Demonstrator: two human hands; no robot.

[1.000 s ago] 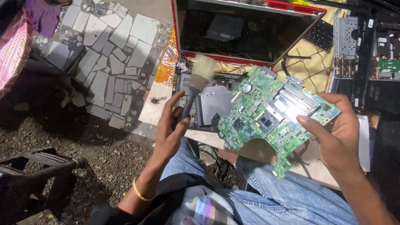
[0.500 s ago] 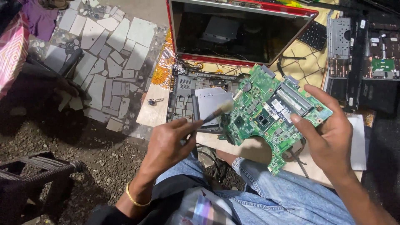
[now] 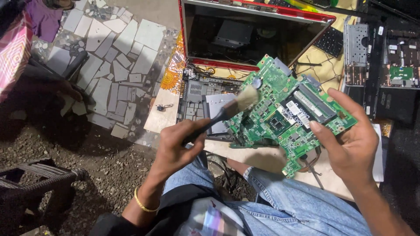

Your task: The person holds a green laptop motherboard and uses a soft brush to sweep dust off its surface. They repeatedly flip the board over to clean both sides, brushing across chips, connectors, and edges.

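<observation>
Head view: left hand (image 3: 177,146) clamped on brush (image 3: 227,110), bristles now seemingly touching green motherboard (image 3: 288,113); right hand (image 3: 350,140) grips edge

Materials in the laptop teardown

The motherboard (image 3: 288,111) is green laminate, matt, studded with glossy black chips and bright metal contacts. The brush (image 3: 227,111) has pale soft bristles on a dark smooth handle. The laptop lid (image 3: 258,32) looks glossy red plastic; the jeans (image 3: 288,205) are faded blue denim.
</observation>
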